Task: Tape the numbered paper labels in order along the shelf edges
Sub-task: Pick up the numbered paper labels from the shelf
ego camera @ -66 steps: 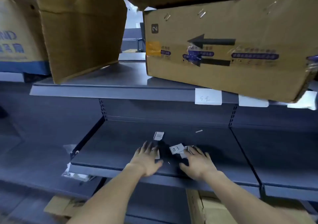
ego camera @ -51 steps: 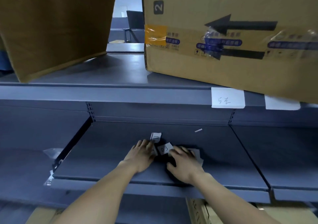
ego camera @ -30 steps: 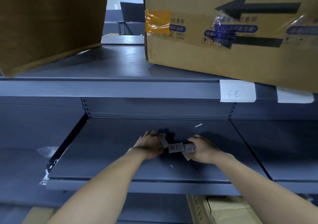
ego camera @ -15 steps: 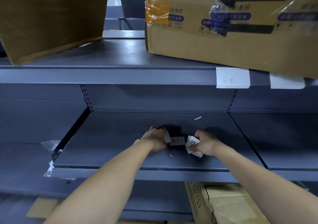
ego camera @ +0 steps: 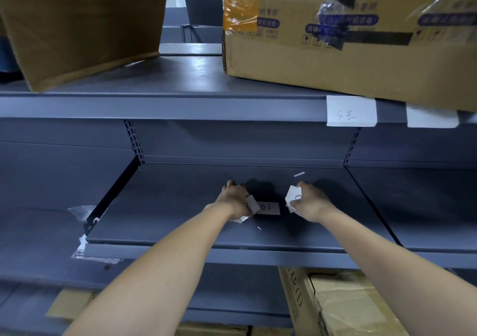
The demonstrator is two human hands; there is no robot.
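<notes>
Your left hand [ego camera: 233, 198] and right hand [ego camera: 311, 202] each clutch loose labels [ego camera: 293, 198], the 01 label [ego camera: 268, 208] lies between them, and the shelf edge [ego camera: 180, 251] nearer you shows none taped yet

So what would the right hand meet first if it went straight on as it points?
Probably the shelf's back wall; the right hand, holding paper labels, would pass close by a white scrap. Depth unclear.

Middle shelf deck [ego camera: 167, 206] open left of my left hand [ego camera: 233, 201] up to black side bracket [ego camera: 113, 193], also open right of my right hand [ego camera: 311, 202]. "01" label [ego camera: 268, 208] lies between my hands, both gripping paper labels [ego camera: 293, 198]. Upper shelf [ego camera: 180, 108] caps headroom. Big cardboard box [ego camera: 335, 59] overhangs its edge at right.
</notes>
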